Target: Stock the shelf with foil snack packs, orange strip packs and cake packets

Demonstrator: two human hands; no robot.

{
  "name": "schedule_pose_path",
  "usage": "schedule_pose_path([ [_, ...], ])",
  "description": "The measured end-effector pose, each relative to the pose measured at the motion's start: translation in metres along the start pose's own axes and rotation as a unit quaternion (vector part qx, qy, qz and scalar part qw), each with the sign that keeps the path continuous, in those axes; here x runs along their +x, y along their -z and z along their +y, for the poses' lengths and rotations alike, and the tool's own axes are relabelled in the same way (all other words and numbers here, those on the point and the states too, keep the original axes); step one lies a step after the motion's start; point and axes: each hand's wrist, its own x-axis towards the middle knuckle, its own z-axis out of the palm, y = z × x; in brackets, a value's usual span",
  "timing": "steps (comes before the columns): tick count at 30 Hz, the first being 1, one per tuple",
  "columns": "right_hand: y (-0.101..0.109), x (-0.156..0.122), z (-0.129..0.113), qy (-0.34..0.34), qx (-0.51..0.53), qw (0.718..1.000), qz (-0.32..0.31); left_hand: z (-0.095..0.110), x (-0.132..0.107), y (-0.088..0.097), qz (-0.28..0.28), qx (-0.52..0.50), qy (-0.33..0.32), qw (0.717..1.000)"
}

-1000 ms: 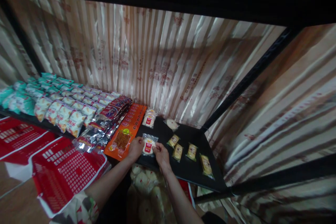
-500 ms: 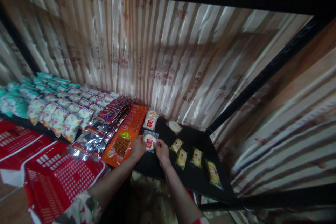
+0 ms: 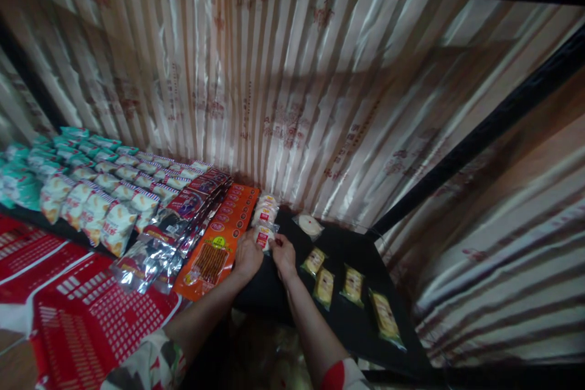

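Note:
Between my two hands is a small clear packet with a round white cake and a red-and-white label [image 3: 264, 236]. My left hand [image 3: 248, 256] pinches its left edge, and my right hand [image 3: 284, 257] pinches its right edge. Just behind it, similar white packets [image 3: 265, 210] lie in a row running back toward the curtain. Left of my hands lies an orange snack bag [image 3: 218, 244] with a picture of brown sticks. Another round white packet [image 3: 309, 225] lies apart at the back right of the black shelf [image 3: 274, 292].
Several yellow wrapped cakes [image 3: 353, 284] lie on the shelf to the right. Silver-and-red bags [image 3: 183, 219], white puffed-snack bags [image 3: 116, 222] and green bags [image 3: 27, 180] fill the left. Red baskets [image 3: 95, 311] stand in front below. A pleated curtain [image 3: 283, 91] and black posts [image 3: 484, 128] enclose the shelf.
Both hands have pushed the white packet back, up against the row behind it. The camera view has shifted slightly.

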Motion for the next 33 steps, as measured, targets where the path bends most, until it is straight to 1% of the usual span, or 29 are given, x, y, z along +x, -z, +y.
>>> schedule_pose_path([
  [9,-0.007,0.018,-0.004,0.01,-0.003,1.0,0.019,-0.003,0.016,-0.013,0.013,0.012,-0.029,0.999],
  [16,-0.01,0.028,-0.005,0.024,-0.005,0.999,0.033,0.0,0.025,-0.014,0.017,0.017,-0.04,0.999],
  [21,-0.014,0.032,-0.002,0.025,-0.005,0.998,0.05,0.002,0.028,-0.014,0.011,0.014,-0.037,0.999],
  [27,-0.016,0.034,-0.004,0.03,-0.002,0.999,0.044,-0.002,0.031,-0.019,0.004,0.021,-0.039,0.999],
  [33,-0.018,0.035,-0.006,0.029,-0.02,0.998,0.055,-0.008,0.034,-0.028,0.023,0.04,-0.062,0.997],
])
